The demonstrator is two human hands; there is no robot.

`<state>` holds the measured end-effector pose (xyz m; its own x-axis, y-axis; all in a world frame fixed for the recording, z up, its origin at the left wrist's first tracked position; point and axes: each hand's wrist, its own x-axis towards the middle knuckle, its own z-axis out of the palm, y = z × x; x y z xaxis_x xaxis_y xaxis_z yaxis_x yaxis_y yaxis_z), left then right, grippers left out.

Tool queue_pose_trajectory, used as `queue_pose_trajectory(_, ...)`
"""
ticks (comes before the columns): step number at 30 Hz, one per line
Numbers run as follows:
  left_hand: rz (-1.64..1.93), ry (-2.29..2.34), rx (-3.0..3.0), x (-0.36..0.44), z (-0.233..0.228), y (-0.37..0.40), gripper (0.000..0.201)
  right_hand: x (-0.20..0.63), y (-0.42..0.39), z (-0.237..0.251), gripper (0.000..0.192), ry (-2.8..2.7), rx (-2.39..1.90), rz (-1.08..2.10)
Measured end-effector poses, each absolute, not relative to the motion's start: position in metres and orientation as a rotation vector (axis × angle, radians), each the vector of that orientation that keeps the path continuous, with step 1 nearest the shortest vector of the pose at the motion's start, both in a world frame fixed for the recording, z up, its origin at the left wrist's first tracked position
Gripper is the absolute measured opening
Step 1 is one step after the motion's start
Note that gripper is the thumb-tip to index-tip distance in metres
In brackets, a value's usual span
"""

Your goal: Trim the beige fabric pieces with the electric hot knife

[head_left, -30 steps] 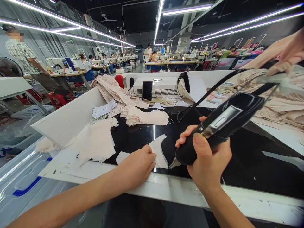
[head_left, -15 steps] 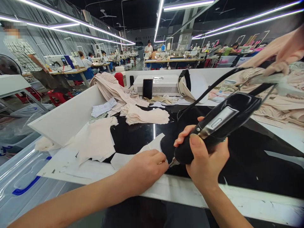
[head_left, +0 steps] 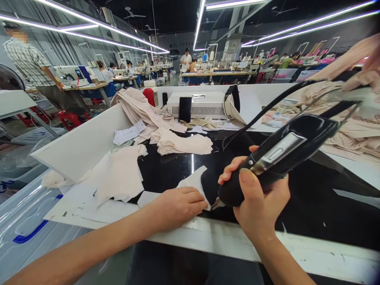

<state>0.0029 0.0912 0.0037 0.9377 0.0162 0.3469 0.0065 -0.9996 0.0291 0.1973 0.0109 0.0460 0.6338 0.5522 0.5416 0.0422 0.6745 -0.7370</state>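
Note:
My right hand (head_left: 258,198) is wrapped round a black handheld electric tool (head_left: 276,152) with a silver plate on its side. The tool slants down to the left, and its narrow metal tip (head_left: 218,204) is at the right edge of a thin white fabric piece (head_left: 194,182). My left hand (head_left: 178,208) holds that piece against the glossy black tabletop (head_left: 299,206), fingers together close to the tip. The hand hides part of the piece. Pale fabric pieces lie in a stack (head_left: 120,174) to the left and another stack (head_left: 184,142) behind.
A phone (head_left: 185,109) leans on a white vented box (head_left: 204,106) at the back. Black cables (head_left: 267,105) rise from the tool towards another person's blurred hand (head_left: 360,77) at upper right. Bundled fabric (head_left: 353,130) lies on the right. White boards (head_left: 80,150) border the table.
My left fingers have flattened and slid slightly left, exposing more of the white piece by the tip. The tool's rear end has shifted right, still in my right hand.

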Motion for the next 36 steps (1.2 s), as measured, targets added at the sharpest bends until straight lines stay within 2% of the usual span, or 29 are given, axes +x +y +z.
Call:
queue_pose_trajectory(5,0.573,0.049,3.067,0.001,0.006,0.092,0.024,0.196,0.01,0.047,0.057,-0.833,-0.806,0.342)
queue_pose_trajectory(17,0.455,0.069,3.066,-0.001,0.012,0.091,0.028,0.194,0.017,0.059,0.055,-0.753,-0.774,0.309)
queue_pose_trajectory(36,0.436,0.11,3.083,0.0,0.011,0.088,0.028,0.193,0.015,0.051,0.055,-0.805,-0.806,0.29)
